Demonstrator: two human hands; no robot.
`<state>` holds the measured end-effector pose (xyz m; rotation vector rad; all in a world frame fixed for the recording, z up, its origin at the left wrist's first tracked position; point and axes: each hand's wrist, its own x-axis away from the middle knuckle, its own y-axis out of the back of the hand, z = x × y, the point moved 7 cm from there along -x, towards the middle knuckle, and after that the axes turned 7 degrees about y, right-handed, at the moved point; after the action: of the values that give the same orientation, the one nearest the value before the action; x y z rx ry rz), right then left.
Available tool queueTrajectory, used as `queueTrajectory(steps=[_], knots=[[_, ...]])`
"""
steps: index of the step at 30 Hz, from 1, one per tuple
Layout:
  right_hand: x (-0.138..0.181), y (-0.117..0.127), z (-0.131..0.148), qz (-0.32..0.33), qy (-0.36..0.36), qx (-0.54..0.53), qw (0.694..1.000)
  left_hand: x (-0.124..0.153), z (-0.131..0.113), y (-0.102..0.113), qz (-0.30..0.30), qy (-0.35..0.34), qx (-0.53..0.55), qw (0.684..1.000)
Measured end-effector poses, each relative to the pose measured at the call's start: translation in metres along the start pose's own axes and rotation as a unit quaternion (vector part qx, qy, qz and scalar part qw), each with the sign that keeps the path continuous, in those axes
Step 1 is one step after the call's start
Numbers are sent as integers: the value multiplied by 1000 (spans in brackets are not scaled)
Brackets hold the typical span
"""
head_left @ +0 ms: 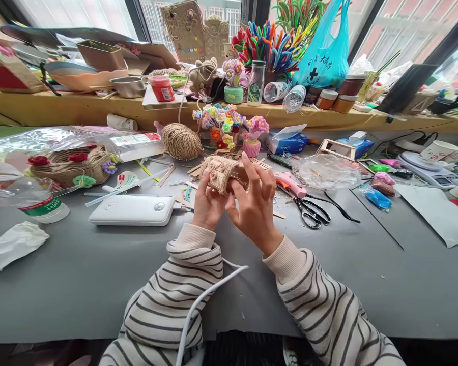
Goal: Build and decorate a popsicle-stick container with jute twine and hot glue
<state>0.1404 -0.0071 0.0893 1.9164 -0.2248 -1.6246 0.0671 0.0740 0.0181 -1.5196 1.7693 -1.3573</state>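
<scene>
We hold a small twine-wrapped wooden piece [224, 173] up over the middle of the grey table [80, 274], our left hand [208, 203] curled shut around its lower left end and our right hand [254, 201] gripping its right side with the fingers [248, 170] spread over the top. Just behind it lie a ball of twine [181, 141] and small pots of pipe-cleaner flowers [229, 124]. A white power bank [133, 210] sits near on the left, and a pink glue gun [290, 183] and black scissors [311, 212] lie close on the right.
</scene>
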Motion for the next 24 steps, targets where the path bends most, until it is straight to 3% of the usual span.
queueTrajectory(steps=[9,24], knots=[[-3,-7,-2,58,-39,-43,997,-2,3,0,28,1,-35,999],[-3,-8,-4,60,-66,-118,989,-4,3,2,24,-21,-61,998]])
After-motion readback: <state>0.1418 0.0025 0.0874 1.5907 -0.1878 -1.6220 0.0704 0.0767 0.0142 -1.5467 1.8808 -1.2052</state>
